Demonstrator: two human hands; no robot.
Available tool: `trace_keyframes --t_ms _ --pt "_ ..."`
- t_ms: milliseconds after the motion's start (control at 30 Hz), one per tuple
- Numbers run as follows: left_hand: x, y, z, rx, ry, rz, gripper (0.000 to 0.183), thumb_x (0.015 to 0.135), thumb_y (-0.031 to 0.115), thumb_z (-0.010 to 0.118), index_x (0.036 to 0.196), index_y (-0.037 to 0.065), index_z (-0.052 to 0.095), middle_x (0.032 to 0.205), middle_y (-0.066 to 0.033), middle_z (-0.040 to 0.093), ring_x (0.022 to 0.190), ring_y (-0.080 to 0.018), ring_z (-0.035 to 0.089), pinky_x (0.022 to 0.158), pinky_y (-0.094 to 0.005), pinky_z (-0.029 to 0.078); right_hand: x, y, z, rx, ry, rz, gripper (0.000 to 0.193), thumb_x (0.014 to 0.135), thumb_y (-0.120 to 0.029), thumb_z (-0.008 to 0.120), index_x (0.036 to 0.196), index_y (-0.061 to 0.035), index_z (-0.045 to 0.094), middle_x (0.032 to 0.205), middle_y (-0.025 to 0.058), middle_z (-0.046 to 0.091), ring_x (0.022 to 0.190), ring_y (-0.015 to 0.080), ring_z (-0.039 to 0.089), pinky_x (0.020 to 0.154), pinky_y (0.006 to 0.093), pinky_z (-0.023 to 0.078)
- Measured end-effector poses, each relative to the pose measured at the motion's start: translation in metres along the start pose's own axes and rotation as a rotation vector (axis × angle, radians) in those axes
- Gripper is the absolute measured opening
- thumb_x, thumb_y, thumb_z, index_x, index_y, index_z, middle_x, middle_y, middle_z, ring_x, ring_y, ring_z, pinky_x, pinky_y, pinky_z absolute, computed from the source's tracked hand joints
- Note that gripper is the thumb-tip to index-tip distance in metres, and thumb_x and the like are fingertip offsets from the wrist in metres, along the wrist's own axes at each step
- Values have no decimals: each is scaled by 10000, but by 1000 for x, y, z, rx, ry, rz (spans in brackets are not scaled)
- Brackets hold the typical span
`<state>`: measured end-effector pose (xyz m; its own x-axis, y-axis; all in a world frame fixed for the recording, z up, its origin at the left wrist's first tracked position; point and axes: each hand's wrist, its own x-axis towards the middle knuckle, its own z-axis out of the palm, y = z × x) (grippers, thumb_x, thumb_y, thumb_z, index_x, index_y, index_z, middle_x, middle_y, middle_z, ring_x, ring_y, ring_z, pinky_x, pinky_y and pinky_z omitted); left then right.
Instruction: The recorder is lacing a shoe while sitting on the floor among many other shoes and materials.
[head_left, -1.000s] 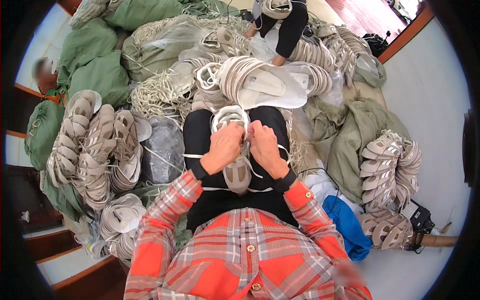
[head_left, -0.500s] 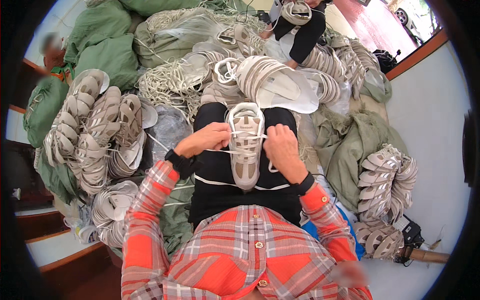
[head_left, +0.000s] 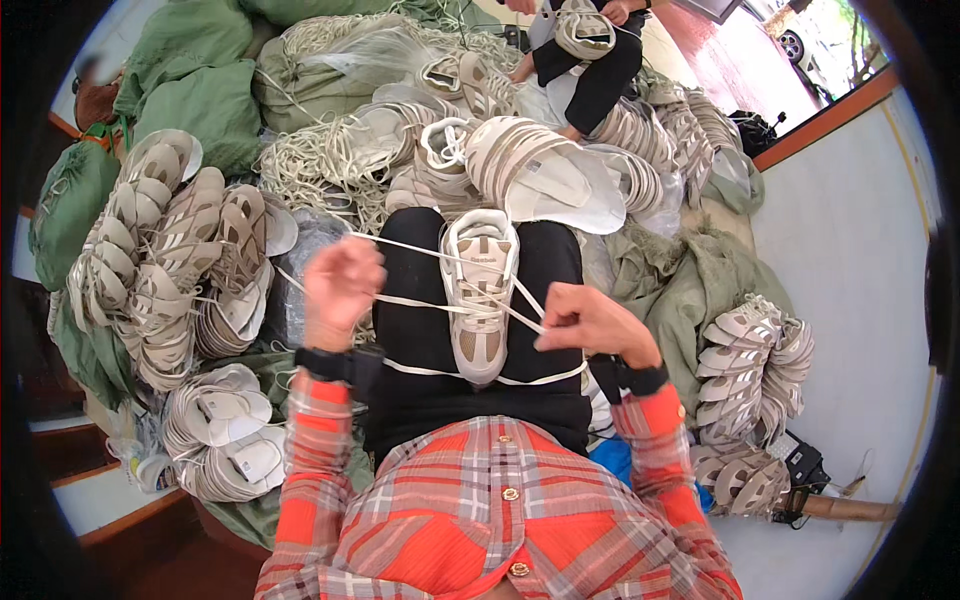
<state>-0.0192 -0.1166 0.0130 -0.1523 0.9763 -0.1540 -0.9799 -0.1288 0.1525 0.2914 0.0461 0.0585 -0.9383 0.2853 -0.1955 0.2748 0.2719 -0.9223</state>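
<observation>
On my black-trousered lap lies a beige and white shoe upper (head_left: pixel 478 255), its toe toward me, with pale laces crossing its front. My left hand (head_left: pixel 340 283), somewhat blurred, is out to the left of it with curled fingers. A white shoelace (head_left: pixel 415 248) runs taut from the upper to that hand, and a second strand reaches it lower down. On the other side, my right hand (head_left: pixel 595 325) pinches lace strands just right of the toe, drawing them out from the eyelets. Another pale cord lies across my thighs below the toe.
Stacks of nested shoe uppers stand at the left (head_left: pixel 160 270), ahead (head_left: pixel 560 180) and at the right (head_left: pixel 750 365). A heap of loose laces (head_left: pixel 320 165) lies ahead-left, near green sacks (head_left: pixel 205 110). Another person's hand (head_left: pixel 617 12) is near an upper (head_left: pixel 585 30) at the top.
My left hand has moved outward to the left, pulling lace strands long. My right hand has shifted slightly right and down with its lace strands. The other person's second hand has come into view.
</observation>
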Motion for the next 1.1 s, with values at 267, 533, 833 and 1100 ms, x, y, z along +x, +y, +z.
trace_keyframes --t_ms 267,533,833,1100 --pt "-56 156 36 405 -74 545 121 891 85 474 808 4 508 742 -42 484 625 -162 394 621 -300 334 61 45 31 251 581 74 168 851 -129 628 937 14 619 673 -10 537 639 56 463 577 228 407" --pt "-34 88 45 381 -269 468 187 908 117 515 1036 -6 572 976 -109 608 874 -177 558 809 -295 447 97 31 100 -402 266 -160 138 838 -156 547 814 -25 584 747 188 613 695 382 606 618 449 487" --pt "24 -56 -16 1669 256 170 129 813 130 639 844 9 673 698 -56 661 597 -98 582 539 -247 444 77 13 75 -571 374 -61 142 874 -174 530 927 -42 541 691 167 608 638 348 619 548 451 481" --pt "33 -56 -37 2264 186 622 133 745 158 552 654 65 575 672 -138 590 645 -324 604 568 -425 486 110 6 68 -795 429 -342 146 711 -34 536 857 -24 540 840 163 527 856 331 522 750 414 433"
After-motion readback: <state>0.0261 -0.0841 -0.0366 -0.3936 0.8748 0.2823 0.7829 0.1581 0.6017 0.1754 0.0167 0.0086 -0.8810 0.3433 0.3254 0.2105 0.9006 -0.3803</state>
